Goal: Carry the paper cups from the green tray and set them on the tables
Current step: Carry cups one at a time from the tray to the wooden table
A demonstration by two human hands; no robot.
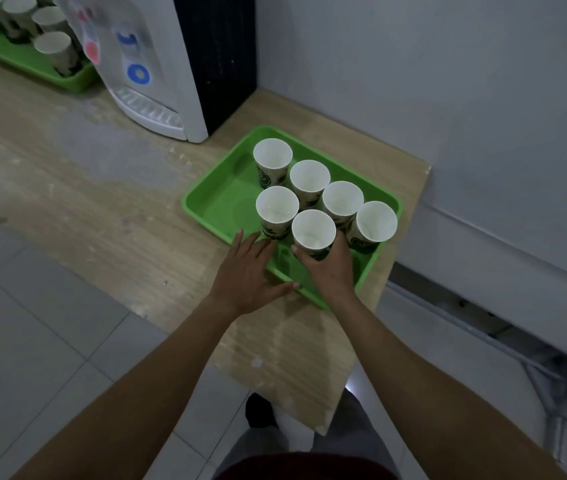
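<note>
Two hands at the tray (206, 194).
Right hand (330, 268) wraps the near cup (313, 230), upright; left hand (245, 271), fingers straight and slightly spread, has its tips at the next cup (277, 206) just ahead.

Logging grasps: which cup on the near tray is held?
The frontmost cup; only it has the right hand curled round its base.

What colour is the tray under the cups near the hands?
The tray is bright green, which shows best in the head view.
</note>
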